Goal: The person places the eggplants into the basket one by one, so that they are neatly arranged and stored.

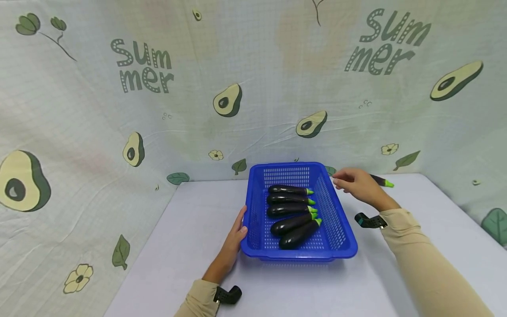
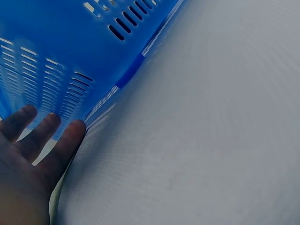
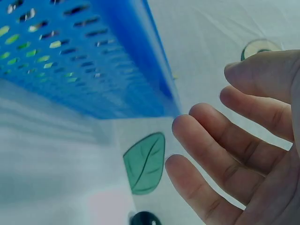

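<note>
A blue plastic basket (image 1: 299, 254) with slotted walls stands on the table, with several dark, glossy eggplants (image 1: 291, 209) lying in it, green stem ends to the right. My left hand (image 1: 233, 237) touches the basket's left side; in the left wrist view its fairly straight fingers (image 2: 65, 140) rest against the outer wall. Beyond the basket's right rim is my right hand (image 1: 358, 187), its fingers loosely bent and holding nothing. Another eggplant (image 1: 382, 181) lies on the table behind that hand, partly hidden by it.
A white table surface (image 1: 178, 246) surrounds the basket. Behind it hangs a pale cloth (image 1: 269, 66) printed with avocados, leaves and lettering. Each wrist carries a black band, one seen on the right wrist (image 1: 369, 221).
</note>
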`<state>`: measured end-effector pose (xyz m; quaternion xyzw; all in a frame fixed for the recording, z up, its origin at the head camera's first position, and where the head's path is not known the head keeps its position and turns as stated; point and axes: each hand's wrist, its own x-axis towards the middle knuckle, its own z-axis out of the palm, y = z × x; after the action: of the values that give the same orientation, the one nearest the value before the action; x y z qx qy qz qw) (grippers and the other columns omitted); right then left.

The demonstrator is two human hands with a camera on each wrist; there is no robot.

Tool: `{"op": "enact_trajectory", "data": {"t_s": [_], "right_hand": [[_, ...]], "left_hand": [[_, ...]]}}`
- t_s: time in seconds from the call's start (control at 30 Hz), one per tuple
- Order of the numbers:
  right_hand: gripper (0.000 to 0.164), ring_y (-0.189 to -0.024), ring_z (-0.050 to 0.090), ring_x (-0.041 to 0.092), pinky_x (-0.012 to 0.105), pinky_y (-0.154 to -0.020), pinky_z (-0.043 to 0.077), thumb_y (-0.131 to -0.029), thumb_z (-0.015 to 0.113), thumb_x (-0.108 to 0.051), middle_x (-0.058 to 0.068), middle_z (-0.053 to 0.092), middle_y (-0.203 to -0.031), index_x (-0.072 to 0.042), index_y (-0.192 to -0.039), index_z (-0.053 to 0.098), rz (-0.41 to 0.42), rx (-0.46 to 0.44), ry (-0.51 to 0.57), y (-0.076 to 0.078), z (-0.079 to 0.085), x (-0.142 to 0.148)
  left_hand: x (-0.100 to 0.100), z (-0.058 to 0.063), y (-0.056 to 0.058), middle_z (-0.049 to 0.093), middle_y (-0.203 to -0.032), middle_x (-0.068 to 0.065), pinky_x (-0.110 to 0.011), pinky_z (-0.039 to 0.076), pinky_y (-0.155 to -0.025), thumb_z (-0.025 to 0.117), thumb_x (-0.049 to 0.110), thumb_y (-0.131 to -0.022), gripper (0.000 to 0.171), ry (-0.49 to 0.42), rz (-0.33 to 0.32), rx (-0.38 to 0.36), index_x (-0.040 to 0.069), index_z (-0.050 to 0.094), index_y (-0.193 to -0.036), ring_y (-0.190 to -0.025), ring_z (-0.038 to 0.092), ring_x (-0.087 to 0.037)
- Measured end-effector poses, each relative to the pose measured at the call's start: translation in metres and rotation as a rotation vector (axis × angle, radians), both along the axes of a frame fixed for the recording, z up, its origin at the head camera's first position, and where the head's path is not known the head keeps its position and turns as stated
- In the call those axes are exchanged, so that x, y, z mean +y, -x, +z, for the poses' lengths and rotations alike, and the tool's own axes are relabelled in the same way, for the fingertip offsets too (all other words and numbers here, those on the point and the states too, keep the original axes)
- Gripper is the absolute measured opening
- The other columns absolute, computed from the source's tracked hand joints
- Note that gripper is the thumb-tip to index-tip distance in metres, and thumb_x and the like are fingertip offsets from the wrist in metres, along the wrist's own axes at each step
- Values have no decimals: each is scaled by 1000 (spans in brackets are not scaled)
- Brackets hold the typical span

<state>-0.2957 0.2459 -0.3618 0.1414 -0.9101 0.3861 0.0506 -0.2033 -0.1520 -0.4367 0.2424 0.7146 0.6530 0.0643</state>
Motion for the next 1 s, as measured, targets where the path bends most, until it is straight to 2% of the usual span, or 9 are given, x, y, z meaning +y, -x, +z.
{"op": "enact_trajectory", "data": {"t_s": [0.17,0.3,0.5,0.6,0.73,0.87,1.0], "right_hand": [[42,-90,63,27,39,-72,53,-92,54,-38,18,63,-107,-4,-116,58,-27,-28,17,2,-11,9],[42,-88,63,26,39,-70,53,-92,54,-38,17,64,-104,-4,-116,58,-53,-46,-33,3,-25,23],[41,-86,61,25,41,-70,52,-92,55,-38,13,66,-98,-4,-113,61,-89,14,-151,9,-39,48],[42,-89,61,29,43,-70,51,-91,55,-39,15,66,-98,-2,-110,62,-108,68,-170,13,-43,58],[38,-90,60,35,47,-72,49,-91,57,-32,19,65,-99,1,-109,62,-147,127,-182,20,-53,67],[35,-89,59,35,50,-74,46,-90,59,-26,21,64,-98,3,-110,61,-216,136,-211,23,-61,77],[34,-89,57,36,53,-73,43,-87,60,-22,23,62,-99,2,-111,61,-249,148,-259,28,-66,83]], "left_hand": [[0,0,1,1,-155,1,-54,6,-108,30,21,-99,58,-5,11,1,19,3,-150,-140,1,-21],[1,0,0,0,-154,0,-52,5,-109,30,19,-98,59,-16,5,-12,19,3,-150,-139,0,-21],[1,1,-1,0,-154,-1,-52,4,-109,29,18,-98,58,-26,1,-14,19,4,-150,-139,0,-21],[1,2,0,1,-154,0,-52,4,-109,30,20,-98,58,-19,11,-11,20,4,-150,-139,0,-20],[1,3,-1,1,-154,1,-53,4,-108,31,21,-98,58,-16,21,-11,21,5,-150,-139,-1,-21],[3,4,-3,0,-155,0,-54,3,-108,30,19,-98,58,-23,18,-18,22,6,-150,-140,-1,-22],[3,4,-3,-1,-155,-1,-55,3,-108,30,18,-97,59,-22,14,-17,21,5,-150,-140,-2,-23]]}}
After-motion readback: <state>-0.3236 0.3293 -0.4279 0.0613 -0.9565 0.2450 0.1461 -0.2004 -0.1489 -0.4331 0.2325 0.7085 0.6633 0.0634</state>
